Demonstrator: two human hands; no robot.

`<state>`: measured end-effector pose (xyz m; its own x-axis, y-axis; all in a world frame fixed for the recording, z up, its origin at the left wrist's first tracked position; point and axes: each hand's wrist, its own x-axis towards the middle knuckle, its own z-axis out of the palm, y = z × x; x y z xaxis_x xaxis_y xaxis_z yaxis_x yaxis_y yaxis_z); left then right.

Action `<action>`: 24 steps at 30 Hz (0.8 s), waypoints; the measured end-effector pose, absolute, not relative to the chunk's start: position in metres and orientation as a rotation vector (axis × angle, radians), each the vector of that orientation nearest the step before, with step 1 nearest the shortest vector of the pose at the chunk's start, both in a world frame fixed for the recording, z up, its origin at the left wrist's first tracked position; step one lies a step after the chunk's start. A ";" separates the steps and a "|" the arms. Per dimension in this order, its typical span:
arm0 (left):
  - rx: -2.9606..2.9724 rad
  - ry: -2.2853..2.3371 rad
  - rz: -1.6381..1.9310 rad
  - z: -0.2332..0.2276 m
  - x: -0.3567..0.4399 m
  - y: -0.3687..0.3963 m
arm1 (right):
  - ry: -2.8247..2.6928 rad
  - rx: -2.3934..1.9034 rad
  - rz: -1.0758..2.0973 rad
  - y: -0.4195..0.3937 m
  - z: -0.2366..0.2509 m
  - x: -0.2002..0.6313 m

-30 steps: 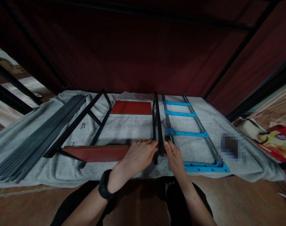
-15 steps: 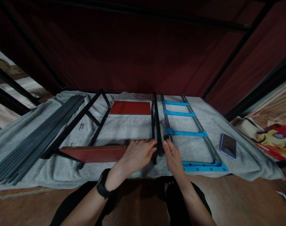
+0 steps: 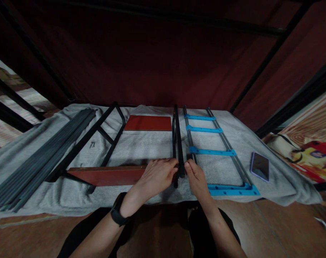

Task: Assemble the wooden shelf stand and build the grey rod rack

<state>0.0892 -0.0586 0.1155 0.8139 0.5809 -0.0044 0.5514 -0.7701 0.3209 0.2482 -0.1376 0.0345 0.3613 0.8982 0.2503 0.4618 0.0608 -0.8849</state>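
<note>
- Your left hand point(image 3: 156, 175) lies on the near end of the red board point(image 3: 109, 175), fingers against the upright black frame point(image 3: 177, 143)
- Your right hand point(image 3: 196, 177) meets that frame from the other side, fingertips touching it; whether either hand grips it cannot be told
- A black watch point(image 3: 117, 214) sits on your left wrist
- Just right of the frame lies a ladder-like rack point(image 3: 214, 152) with blue crosspieces, and a phone point(image 3: 259, 166) beside it
- To the left lie a second black frame point(image 3: 98, 139) and a bundle of grey rods point(image 3: 42, 161)
- A second red panel point(image 3: 149, 123) lies farther back
- All rest on a grey blanket point(image 3: 141, 145)
</note>
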 end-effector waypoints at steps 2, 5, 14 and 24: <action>2.686 0.867 0.124 0.116 0.089 -0.058 | -1.193 -1.560 0.598 -0.137 0.031 0.248; 2.674 0.860 0.125 0.116 0.088 -0.058 | -1.168 -1.544 0.638 -0.140 0.030 0.249; 2.672 0.868 0.121 0.116 0.089 -0.059 | -1.256 -1.526 0.589 -0.141 0.035 0.250; 2.678 0.867 0.135 0.116 0.089 -0.059 | -1.212 -1.430 0.657 -0.147 0.037 0.253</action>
<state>0.0888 -0.0589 0.1158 0.8111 0.5848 -0.0094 0.5544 -0.7637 0.3307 0.2526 -0.1465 0.0375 0.3237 0.9193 0.2241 0.3139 0.1191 -0.9419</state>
